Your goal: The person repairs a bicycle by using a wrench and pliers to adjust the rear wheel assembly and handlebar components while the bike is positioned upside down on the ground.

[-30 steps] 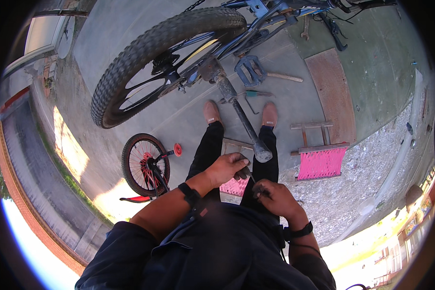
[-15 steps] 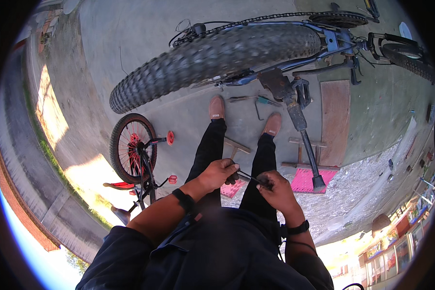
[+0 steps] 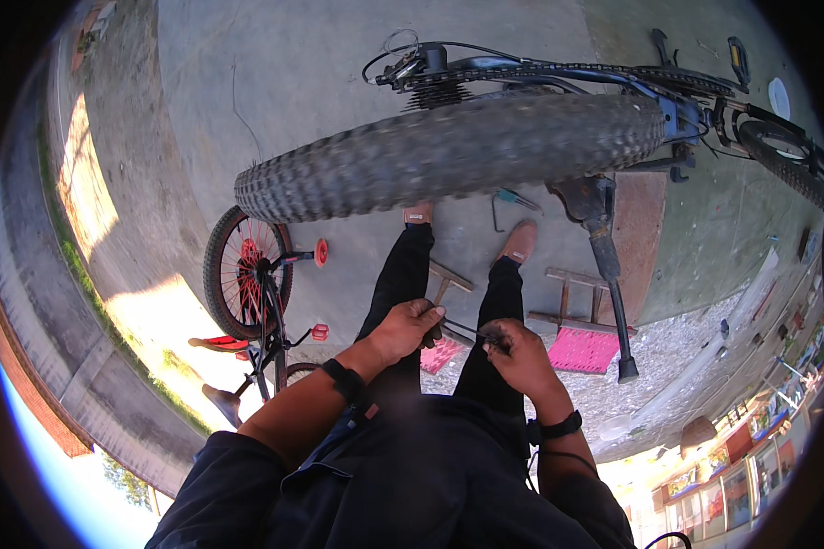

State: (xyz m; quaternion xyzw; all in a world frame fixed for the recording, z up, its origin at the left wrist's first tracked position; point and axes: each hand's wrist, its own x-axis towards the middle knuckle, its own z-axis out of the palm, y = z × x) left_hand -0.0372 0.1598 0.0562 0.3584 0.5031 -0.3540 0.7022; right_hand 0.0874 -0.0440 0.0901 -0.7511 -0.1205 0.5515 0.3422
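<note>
Between my two hands runs a thin dark rod or cable (image 3: pixel 461 330), held over my lap. My left hand (image 3: pixel 399 333) pinches one end, with thumb and fingers closed. My right hand (image 3: pixel 516 353) is closed around the other end, where a small dark piece shows at the fingertips; I cannot make out its shape. Beyond my hands, a bicycle's knobby rear tyre (image 3: pixel 449 151) stretches across the view, its tread blurred. The chain (image 3: pixel 568 71) and the rear sprockets (image 3: pixel 438 93) show on its far side. Neither hand touches the bicycle.
A kickstand (image 3: pixel 611 274) slants down at right, near a pink-topped stool (image 3: pixel 581 350) and a reddish board (image 3: pixel 639 242). By my shoes lie a green-handled tool (image 3: pixel 518 198) and a hex key (image 3: pixel 495 216). A smaller bicycle with a red-spoked wheel (image 3: pixel 247 273) is at left.
The large bicycle has tilted toward me and shifted right in view, its tyre now covering part of my left shoe. More of the sprockets shows. My hands keep nearly the same hold.
</note>
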